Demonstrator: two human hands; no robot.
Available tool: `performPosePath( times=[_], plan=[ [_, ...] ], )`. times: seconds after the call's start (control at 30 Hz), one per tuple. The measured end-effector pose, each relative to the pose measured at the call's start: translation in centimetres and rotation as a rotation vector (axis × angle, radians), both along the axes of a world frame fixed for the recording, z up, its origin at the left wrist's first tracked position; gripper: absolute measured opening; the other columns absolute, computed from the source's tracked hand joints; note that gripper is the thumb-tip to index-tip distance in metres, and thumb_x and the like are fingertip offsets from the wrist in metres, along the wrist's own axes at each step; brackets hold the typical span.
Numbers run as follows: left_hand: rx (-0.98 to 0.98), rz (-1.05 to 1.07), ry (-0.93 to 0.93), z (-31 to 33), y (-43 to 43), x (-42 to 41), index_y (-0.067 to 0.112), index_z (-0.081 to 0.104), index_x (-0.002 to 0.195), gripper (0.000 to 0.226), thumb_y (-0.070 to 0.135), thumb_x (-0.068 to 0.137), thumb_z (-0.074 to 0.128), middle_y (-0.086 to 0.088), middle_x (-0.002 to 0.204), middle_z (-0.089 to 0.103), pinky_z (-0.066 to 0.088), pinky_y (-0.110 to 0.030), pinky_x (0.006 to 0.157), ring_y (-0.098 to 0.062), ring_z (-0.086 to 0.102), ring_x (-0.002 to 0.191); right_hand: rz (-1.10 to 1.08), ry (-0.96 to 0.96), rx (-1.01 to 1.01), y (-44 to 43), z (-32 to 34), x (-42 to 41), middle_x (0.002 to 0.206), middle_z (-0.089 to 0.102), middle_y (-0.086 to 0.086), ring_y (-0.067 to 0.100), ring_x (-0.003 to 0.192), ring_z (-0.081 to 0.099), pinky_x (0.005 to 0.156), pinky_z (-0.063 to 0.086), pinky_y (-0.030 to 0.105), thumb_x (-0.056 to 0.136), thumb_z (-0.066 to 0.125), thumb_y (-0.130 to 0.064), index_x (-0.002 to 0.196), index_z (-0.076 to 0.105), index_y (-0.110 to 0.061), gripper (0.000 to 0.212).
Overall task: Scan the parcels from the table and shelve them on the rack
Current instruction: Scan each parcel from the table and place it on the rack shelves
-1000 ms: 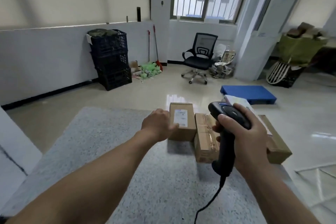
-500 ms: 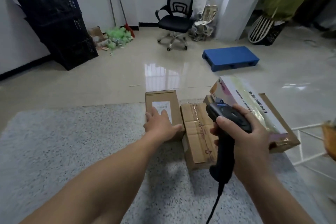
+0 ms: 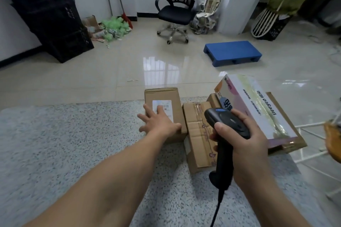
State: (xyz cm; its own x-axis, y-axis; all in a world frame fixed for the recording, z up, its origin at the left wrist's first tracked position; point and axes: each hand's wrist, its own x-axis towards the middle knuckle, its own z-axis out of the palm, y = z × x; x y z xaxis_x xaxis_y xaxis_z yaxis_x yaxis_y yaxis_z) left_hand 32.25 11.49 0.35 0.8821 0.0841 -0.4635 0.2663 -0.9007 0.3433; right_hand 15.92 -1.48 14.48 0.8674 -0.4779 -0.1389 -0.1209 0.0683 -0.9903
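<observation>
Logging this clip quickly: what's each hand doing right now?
Left hand: open, fingers spread on top of the labelled cardboard box.
Right hand: closed around the black barcode scanner.

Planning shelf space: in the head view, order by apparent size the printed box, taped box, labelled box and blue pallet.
Largest: printed box.
Then taped box and labelled box, about alike; taped one nearer, so unranked.
Smallest-looking: blue pallet, though farthest.

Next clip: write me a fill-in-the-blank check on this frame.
The right hand grips a black ____.
The left hand rests on the parcel bearing a white ____.
The plastic pallet on the floor is ____.
Missing: scanner; label; blue.
</observation>
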Motion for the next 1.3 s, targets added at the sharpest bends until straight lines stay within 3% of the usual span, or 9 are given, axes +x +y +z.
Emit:
performPosePath(
  times=[0.13,0.3,0.47,0.7,0.83,0.9,1.03,1.1,1.3],
  plan=[
    [0.023,-0.024,-0.003,0.5,-0.1,0.3,0.019,0.011,0.159,0.118,0.069,0.073,0.074,-0.019,0.163,-0.027,0.021,-0.073,0.112,-0.052,-0.014,0.149,0.012,-0.003,-0.013,0.5,0.0,0.1,0.103,0.074,0.011,0.034,0.081,0.076,0.063,0.058,0.041,0.079,0.082,-0.012,0.108,0.066,-0.039,0.042],
    [0.035,-0.023,-0.007,-0.3,-1.3,0.2,0.010,-0.005,0.159,0.140,0.086,0.065,0.064,-0.023,0.162,-0.027,0.016,-0.075,0.113,-0.054,-0.017,0.147,-0.003,0.003,-0.025,0.1,0.0,-0.1,0.102,0.075,0.008,0.035,0.080,0.075,0.063,0.059,0.041,0.080,0.081,-0.011,0.118,0.066,-0.031,0.046],
    [0.050,-0.032,0.001,-0.8,-1.6,0.5,0.010,-0.009,0.159,0.139,0.081,0.067,0.067,-0.021,0.162,-0.027,0.018,-0.074,0.112,-0.054,-0.019,0.146,-0.026,0.014,-0.017,-0.1,-0.3,-0.5,0.103,0.075,0.009,0.035,0.080,0.075,0.061,0.058,0.036,0.073,0.088,-0.014,0.113,0.067,-0.033,0.049],
    [0.076,-0.131,0.022,-0.8,2.1,-1.9,0.016,-0.010,0.159,0.139,0.078,0.065,0.071,-0.015,0.163,-0.028,0.019,-0.071,0.112,-0.050,-0.019,0.148,0.025,0.021,-0.019,1.2,0.5,-1.4,0.102,0.075,0.008,0.032,0.081,0.076,0.067,0.061,0.045,0.081,0.081,-0.012,0.120,0.064,-0.031,0.047],
    [0.109,-0.125,0.042,-1.0,6.4,-5.3,0.018,-0.011,0.159,0.140,0.079,0.064,0.073,-0.013,0.163,-0.028,0.020,-0.071,0.113,-0.048,-0.018,0.149,0.079,-0.003,-0.006,3.0,0.6,-2.1,0.100,0.075,0.009,0.033,0.082,0.075,0.067,0.060,0.041,0.073,0.087,-0.019,0.115,0.065,-0.032,0.050],
    [0.129,-0.107,0.057,-1.1,9.1,-7.6,0.018,-0.012,0.159,0.140,0.079,0.065,0.072,-0.013,0.163,-0.030,0.019,-0.071,0.114,-0.047,-0.018,0.149,0.124,-0.018,0.011,4.0,0.4,-2.8,0.099,0.075,0.012,0.038,0.083,0.073,0.067,0.058,0.042,0.076,0.085,-0.014,0.113,0.065,-0.030,0.045],
    [0.160,-0.016,0.084,-0.6,14.7,-13.6,0.019,-0.011,0.159,0.139,0.078,0.064,0.072,-0.012,0.163,-0.030,0.019,-0.069,0.115,-0.044,-0.016,0.151,0.225,-0.017,0.047,5.8,0.3,-5.1,0.102,0.073,0.018,0.033,0.079,0.073,0.065,0.058,0.039,0.082,0.079,-0.009,0.131,0.061,-0.021,0.053],
    [0.190,0.045,0.094,-0.2,17.6,-17.2,0.020,-0.010,0.159,0.138,0.078,0.063,0.071,-0.011,0.164,-0.028,0.020,-0.068,0.115,-0.043,-0.015,0.151,0.281,-0.026,0.052,6.6,0.3,-6.7,0.100,0.073,0.018,0.031,0.078,0.073,0.064,0.057,0.038,0.083,0.078,-0.008,0.130,0.061,-0.021,0.051],
    [0.466,0.019,0.082,1.8,24.1,-26.0,0.020,-0.010,0.158,0.137,0.077,0.065,0.072,-0.017,0.162,-0.030,0.021,-0.068,0.112,-0.047,-0.016,0.149,0.395,-0.033,0.086,8.3,0.6,-11.9,0.102,0.074,0.015,0.039,0.082,0.074,0.065,0.056,0.045,0.083,0.077,-0.004,0.136,0.058,-0.021,0.059]
  ],
)
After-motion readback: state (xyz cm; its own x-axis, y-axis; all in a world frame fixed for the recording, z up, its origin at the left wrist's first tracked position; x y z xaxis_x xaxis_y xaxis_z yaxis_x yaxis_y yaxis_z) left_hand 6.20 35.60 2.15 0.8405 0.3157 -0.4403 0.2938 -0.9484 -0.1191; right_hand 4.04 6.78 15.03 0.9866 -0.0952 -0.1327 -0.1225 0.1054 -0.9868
